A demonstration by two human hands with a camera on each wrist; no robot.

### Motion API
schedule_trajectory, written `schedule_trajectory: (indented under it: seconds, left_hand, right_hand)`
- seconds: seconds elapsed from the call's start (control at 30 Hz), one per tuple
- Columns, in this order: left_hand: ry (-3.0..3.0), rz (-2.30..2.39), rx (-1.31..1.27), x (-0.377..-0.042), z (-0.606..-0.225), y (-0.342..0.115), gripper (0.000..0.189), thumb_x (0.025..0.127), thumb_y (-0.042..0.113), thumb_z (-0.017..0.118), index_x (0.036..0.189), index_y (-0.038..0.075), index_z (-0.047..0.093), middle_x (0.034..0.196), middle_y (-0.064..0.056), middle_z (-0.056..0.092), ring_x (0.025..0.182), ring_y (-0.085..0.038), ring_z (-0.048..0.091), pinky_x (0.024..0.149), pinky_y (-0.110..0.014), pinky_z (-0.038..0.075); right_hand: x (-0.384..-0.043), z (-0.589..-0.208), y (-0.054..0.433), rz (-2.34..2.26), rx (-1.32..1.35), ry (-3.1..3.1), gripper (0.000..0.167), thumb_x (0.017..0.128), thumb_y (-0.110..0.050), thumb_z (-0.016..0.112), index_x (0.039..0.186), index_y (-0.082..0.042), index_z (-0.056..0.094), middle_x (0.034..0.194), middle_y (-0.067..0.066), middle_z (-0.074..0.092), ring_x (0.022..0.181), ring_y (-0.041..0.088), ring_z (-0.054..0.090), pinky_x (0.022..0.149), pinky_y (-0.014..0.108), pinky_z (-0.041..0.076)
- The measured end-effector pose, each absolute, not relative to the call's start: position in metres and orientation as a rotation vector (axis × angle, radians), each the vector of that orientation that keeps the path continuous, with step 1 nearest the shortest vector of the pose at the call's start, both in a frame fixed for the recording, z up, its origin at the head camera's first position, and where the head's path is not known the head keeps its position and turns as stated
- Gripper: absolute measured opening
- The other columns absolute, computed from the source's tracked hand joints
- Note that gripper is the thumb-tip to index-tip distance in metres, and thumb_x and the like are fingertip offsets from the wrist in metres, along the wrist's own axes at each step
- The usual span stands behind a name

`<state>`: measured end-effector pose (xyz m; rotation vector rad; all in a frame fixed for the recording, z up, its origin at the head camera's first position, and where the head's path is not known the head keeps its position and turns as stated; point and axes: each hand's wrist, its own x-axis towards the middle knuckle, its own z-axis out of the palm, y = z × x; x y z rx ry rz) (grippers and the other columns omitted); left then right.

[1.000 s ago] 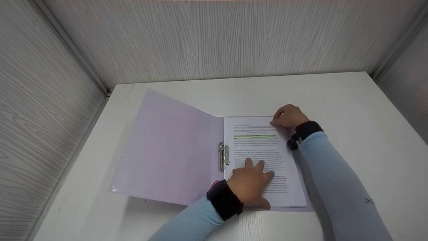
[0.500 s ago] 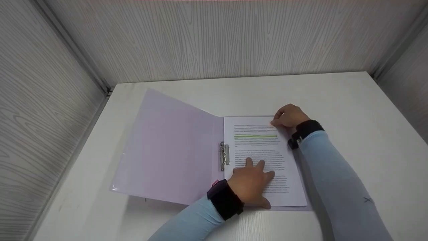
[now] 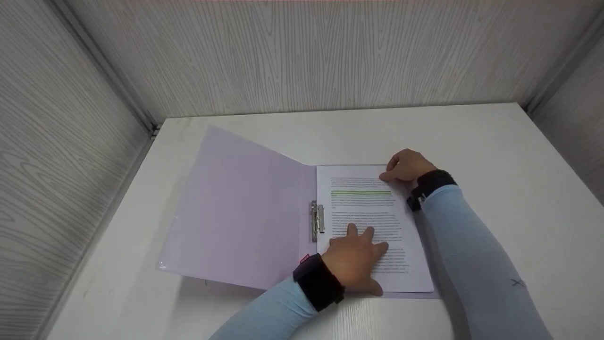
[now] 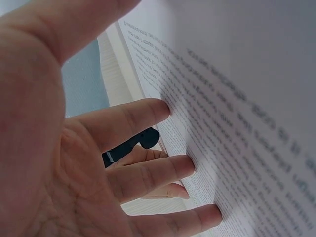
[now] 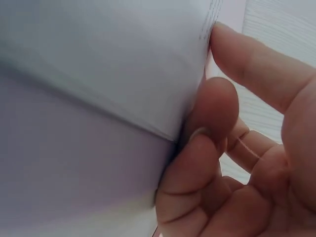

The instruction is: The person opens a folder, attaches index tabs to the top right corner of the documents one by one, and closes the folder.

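Left hand (image 3: 353, 259) unchanged, fingers spread on the papers (image 3: 361, 203) in the right half of the folder (image 3: 240, 208). Right hand (image 3: 409, 165): thumb slightly farther inward, pinching their far corner against curled fingers; likely a grip adjustment.

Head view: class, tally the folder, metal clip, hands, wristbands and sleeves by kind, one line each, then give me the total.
Purple folder: 1
Metal clip: 1
Hands: 2
Black wristbands: 2
Blue sleeves: 2
Total: 8
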<state>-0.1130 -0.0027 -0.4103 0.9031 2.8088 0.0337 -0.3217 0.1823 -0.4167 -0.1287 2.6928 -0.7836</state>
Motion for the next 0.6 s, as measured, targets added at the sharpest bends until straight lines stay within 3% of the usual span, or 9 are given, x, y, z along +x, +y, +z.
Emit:
schedule_trajectory:
  seconds: [0.37,0.6]
  left_hand:
    - [2.789,0.016,0.897,-0.1144,-0.4105,-0.0017,0.088,0.064,0.065,0.077,0.14,0.029,0.05,0.142,-0.009,0.044,0.122,-0.042,0.045,0.065,-0.057,0.052]
    - [2.793,0.026,0.897,-0.114,-0.4099,-0.002,0.088,0.063,0.064,0.078,0.139,0.029,0.051,0.141,-0.009,0.045,0.122,-0.043,0.045,0.066,-0.058,0.052]
  right_hand:
    - [-0.3302,-0.4189,0.1914,-0.716,-0.245,2.642,0.032,0.088,-0.021,0.063,0.114,-0.003,0.06,0.112,0.016,0.057,0.083,0.023,0.055,0.069,0.032,0.044]
    - [-0.3245,-0.4183,0.187,-0.754,-0.172,2.679,0.035,0.088,-0.036,0.064,0.103,-0.004,0.06,0.103,0.013,0.057,0.08,0.024,0.054,0.063,0.031,0.043]
